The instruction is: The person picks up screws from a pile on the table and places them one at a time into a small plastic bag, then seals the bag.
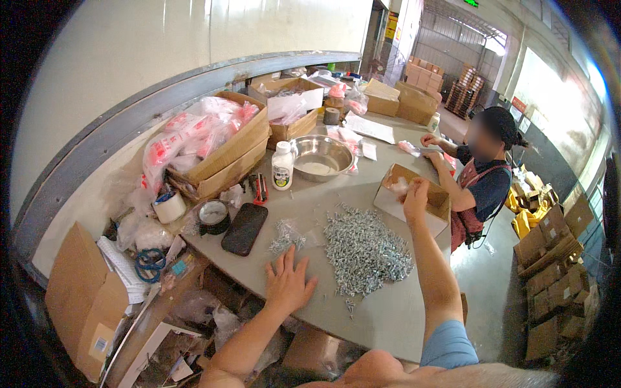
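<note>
My left hand (289,284) lies on the grey table with fingers spread. Its fingertips are just below a small heap of screws (284,237), which appears to lie on or in a clear plastic bag. To its right spreads a large pile of small silvery screws (365,249). My right hand (416,199) is raised over an open cardboard box (414,216) beyond the pile, its fingers pinched together. A small clear plastic bag (400,188) shows at those fingertips; its contents are too small to make out.
A black phone (244,229), tape roll (214,216), white bottle (282,166) and steel bowl (322,157) stand left and beyond. Cartons of plastic bags (220,165) line the wall. A co-worker (482,174) works at the table's right side. Blue scissors (150,265) lie lower left.
</note>
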Available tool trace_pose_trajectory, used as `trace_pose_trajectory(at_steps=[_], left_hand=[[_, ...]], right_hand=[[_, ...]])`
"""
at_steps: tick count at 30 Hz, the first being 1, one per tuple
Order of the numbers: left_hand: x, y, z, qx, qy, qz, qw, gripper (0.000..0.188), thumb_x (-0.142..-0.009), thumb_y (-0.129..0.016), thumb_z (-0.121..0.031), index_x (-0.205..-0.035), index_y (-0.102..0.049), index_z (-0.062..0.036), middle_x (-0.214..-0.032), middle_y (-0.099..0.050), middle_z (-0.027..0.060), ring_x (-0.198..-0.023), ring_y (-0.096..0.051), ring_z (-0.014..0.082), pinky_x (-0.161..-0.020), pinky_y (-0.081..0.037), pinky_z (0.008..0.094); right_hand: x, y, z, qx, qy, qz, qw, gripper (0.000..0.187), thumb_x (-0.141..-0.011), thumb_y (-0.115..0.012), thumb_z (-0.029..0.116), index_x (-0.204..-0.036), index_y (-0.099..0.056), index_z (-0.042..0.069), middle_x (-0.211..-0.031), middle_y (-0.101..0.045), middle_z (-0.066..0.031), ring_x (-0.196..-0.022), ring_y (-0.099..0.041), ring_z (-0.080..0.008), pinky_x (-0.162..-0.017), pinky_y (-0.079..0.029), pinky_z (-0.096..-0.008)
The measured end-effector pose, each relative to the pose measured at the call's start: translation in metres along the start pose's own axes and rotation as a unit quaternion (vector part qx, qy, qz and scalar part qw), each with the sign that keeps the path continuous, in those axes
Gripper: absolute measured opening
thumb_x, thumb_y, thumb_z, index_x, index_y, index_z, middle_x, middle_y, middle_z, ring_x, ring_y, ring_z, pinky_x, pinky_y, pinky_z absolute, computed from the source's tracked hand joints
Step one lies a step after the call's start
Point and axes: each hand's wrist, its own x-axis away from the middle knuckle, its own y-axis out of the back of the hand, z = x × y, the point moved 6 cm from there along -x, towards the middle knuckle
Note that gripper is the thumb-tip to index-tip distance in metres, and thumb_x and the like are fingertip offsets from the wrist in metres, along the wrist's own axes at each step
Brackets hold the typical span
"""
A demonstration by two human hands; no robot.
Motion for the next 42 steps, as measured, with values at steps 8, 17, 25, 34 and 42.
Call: trace_pose_trajectory(at_steps=[8,17,25,34,42], left_hand=[[0.009,0.004,-0.006,0.231,-0.13,-0.106,0.958,0.04,-0.085,-0.059,-0.029,-0.118,-0.054,-0.0069,-0.13,-0.048,0.0129,-0.119,-0.044,0.0336,-0.101,-0.03,0.0508],[0.078,0.019,-0.137,0.329,-0.338,-0.042,0.881,0.03,-0.076,-0.065,-0.009,-0.105,-0.06,-0.0056,-0.098,-0.06,0.0126,-0.092,-0.058,0.0315,-0.078,-0.048,0.0404],[0.115,0.04,-0.138,0.39,-0.252,-0.09,0.881,0.018,-0.076,-0.066,-0.004,-0.094,-0.066,-0.0061,-0.079,-0.061,0.0086,-0.069,-0.06,0.0261,-0.06,-0.049,0.0333],[0.156,0.005,-0.031,0.591,0.047,-0.073,0.802,0.022,-0.076,-0.076,-0.012,-0.068,-0.058,-0.0033,-0.066,-0.059,-0.0001,-0.058,-0.051,0.0078,-0.051,-0.04,0.0239],[0.161,-0.001,-0.006,0.543,0.066,-0.073,0.834,0.019,-0.082,-0.07,-0.017,-0.088,-0.068,0.0006,-0.092,-0.065,0.0073,-0.081,-0.059,0.0107,-0.072,-0.047,0.0242]], right_hand=[[0.192,0.005,0.067,0.02,-0.077,0.332,0.94,0.017,-0.096,-0.045,0.012,-0.11,-0.036,0.014,-0.058,-0.043,0.0019,-0.045,-0.039,-0.0073,-0.04,-0.032,-0.0233],[0.298,0.064,0.089,-0.073,-0.281,0.342,0.894,0.015,-0.096,-0.048,0.017,-0.107,-0.04,0.01,-0.066,-0.048,0.0021,-0.055,-0.043,-0.007,-0.047,-0.035,-0.0223],[0.36,0.093,0.081,-0.131,-0.206,0.252,0.936,0.037,-0.082,-0.068,0.006,-0.111,-0.046,0.007,-0.073,-0.055,-0.001,-0.064,-0.049,-0.007,-0.055,-0.041,-0.024],[0.342,0.075,0.088,0.169,-0.089,0.267,0.945,0.017,-0.082,-0.065,0.016,-0.093,-0.061,0.003,-0.079,-0.064,-0.0136,-0.068,-0.061,-0.0232,-0.065,-0.049,-0.0331],[0.319,0.019,0.099,0.266,0.081,0.251,0.927,0.033,-0.076,-0.065,0.011,-0.109,-0.063,0.007,-0.113,-0.055,-0.013,-0.105,-0.051,-0.0321,-0.089,-0.043,-0.0398]])
